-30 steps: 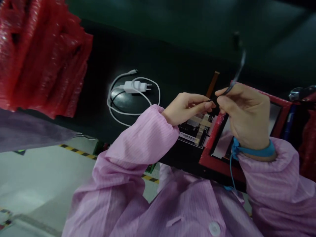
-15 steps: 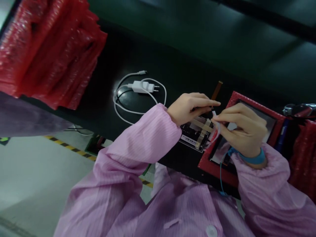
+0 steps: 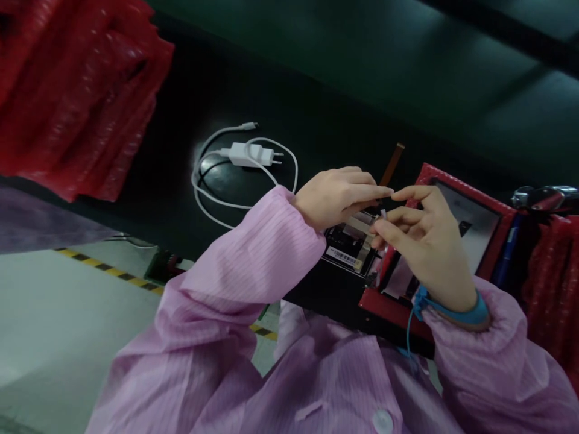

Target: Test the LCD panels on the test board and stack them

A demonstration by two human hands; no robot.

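My left hand [image 3: 337, 196] and my right hand [image 3: 425, 244] meet fingertip to fingertip above a dark circuit board [image 3: 350, 244] with tan tape strips and a barcode label. The left fingers are pressed together in a pinch on something too small to name. My right hand pinches a small white piece [image 3: 383, 213] between thumb and fingers. A blue wrist strap [image 3: 470, 312] with a blue cord circles my right wrist. Both arms wear pink striped sleeves. An orange flat cable [image 3: 391, 163] sticks out beyond the board.
A red-framed tray [image 3: 495, 238] holding a glossy panel lies under my right hand. A white charger with its coiled cable [image 3: 246, 155] rests on the black mat to the left. Red bubble wrap [image 3: 72, 90] is piled at far left. The floor with yellow-black tape [image 3: 104, 268] lies below.
A second ago my right hand held a thin dark strip raised up; that strip is gone from view, and the hand has lowered and pinches a small white piece by the left fingertips.
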